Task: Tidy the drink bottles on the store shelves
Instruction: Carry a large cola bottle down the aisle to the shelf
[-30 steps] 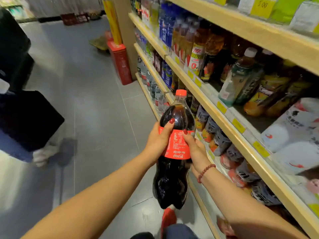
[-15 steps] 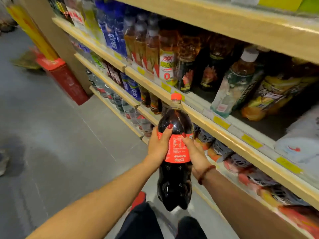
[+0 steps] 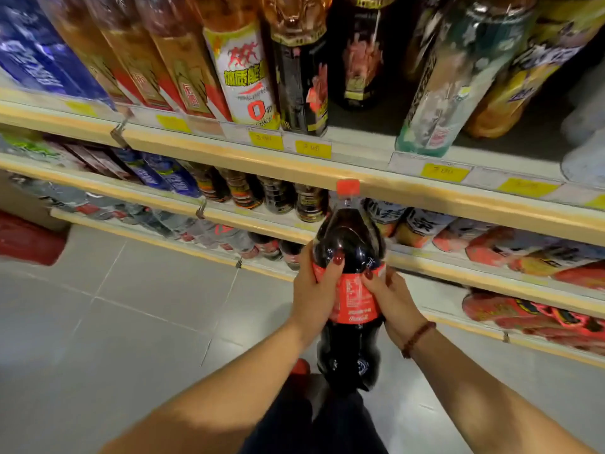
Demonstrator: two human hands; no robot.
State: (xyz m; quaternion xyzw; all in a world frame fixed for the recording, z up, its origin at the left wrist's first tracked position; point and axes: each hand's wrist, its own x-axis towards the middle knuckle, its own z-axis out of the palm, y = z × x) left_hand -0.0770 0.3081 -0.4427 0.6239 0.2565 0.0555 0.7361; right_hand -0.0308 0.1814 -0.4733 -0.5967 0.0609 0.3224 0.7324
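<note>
A large cola bottle (image 3: 348, 244) with a red cap and red label hangs upright in front of the shelves, level with the lower tiers. My left hand (image 3: 314, 290) grips its left side at the label, and my right hand (image 3: 391, 301) grips the right side. The bottle's base is above the floor, near my shoes. Behind it, the wooden shelves (image 3: 360, 181) carry rows of drink bottles: tea bottles (image 3: 183, 60) on the upper tier, dark bottles (image 3: 278, 194) on the middle tier, and cola bottles (image 3: 268, 247) on the lowest tier, left of the held bottle.
Yellow price tags (image 3: 312, 149) run along the shelf edges. A tilted green-label bottle (image 3: 458, 77) leans on the upper tier at right. A red box (image 3: 29, 240) stands on the grey tile floor (image 3: 131, 322) at far left. Orange-red packs (image 3: 523, 257) fill the lower right shelves.
My view has swung from along the aisle to face the shelves closer up. The cola bottle stays gripped in both hands and now sits directly in front of the lower tiers.
</note>
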